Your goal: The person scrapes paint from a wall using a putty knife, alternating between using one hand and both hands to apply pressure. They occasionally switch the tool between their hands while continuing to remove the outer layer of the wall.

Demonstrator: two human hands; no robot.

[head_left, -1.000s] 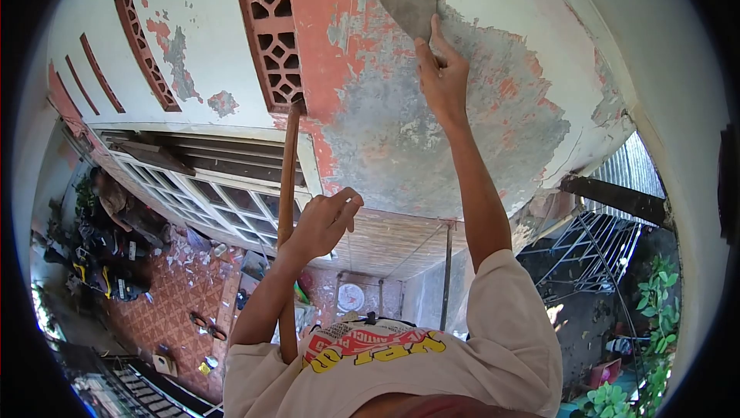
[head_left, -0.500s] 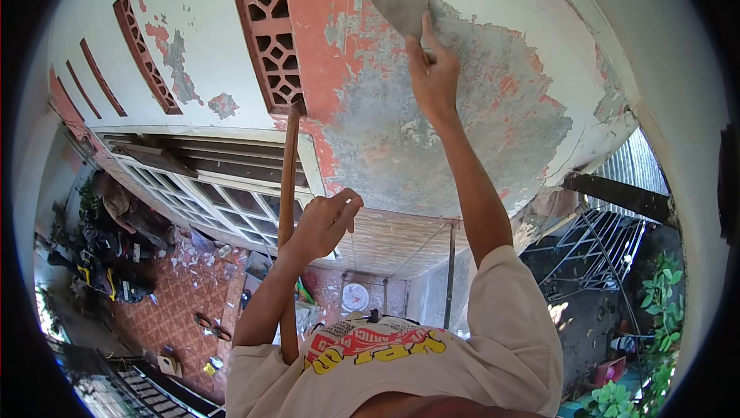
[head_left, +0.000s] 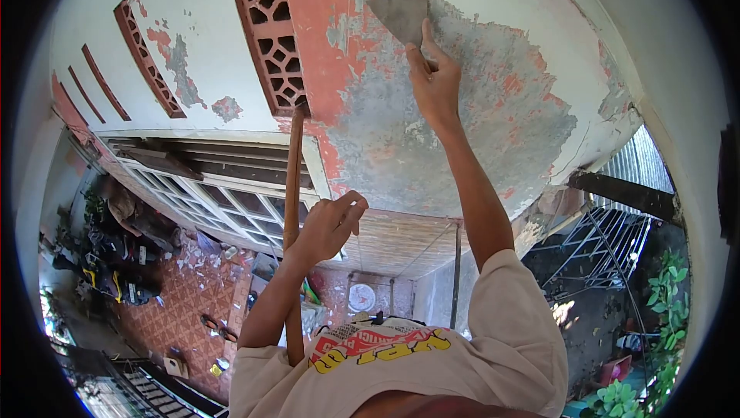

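Near twelve o'clock, the right hand [head_left: 438, 86] pinches a scraper [head_left: 402, 14] between thumb and fingers, one finger stretched along the edge of its flat, dull, wedge-shaped blade; the grip hides the handle. The blade lies over the wall [head_left: 478, 140], where white paint and a salmon band break into ragged flakes around a rough, mottled grey patch. Whether its edge touches the surface cannot be told.

Toward seven o'clock from the middle, the left hand [head_left: 331, 225] hangs with fingers loosely curled, holding nothing visible. Its forearm crosses a smooth brown wooden pole [head_left: 294, 179], whose upper end meets the bottom of a pierced vent [head_left: 270, 32] with many-sided holes. White-framed windows [head_left: 231, 198] stand toward nine o'clock, and patterned reddish tiles [head_left: 173, 294], strewn with pale scraps, toward eight.

Compared with one second earlier, the scraper sits farther toward nine o'clock on the wall, while the left hand keeps nearly the same curl.

Across the beige shirt [head_left: 509, 341] at six o'clock, white letters on red seem to read "ARTICLE"; the bold yellow lettering is too bent to read surely.
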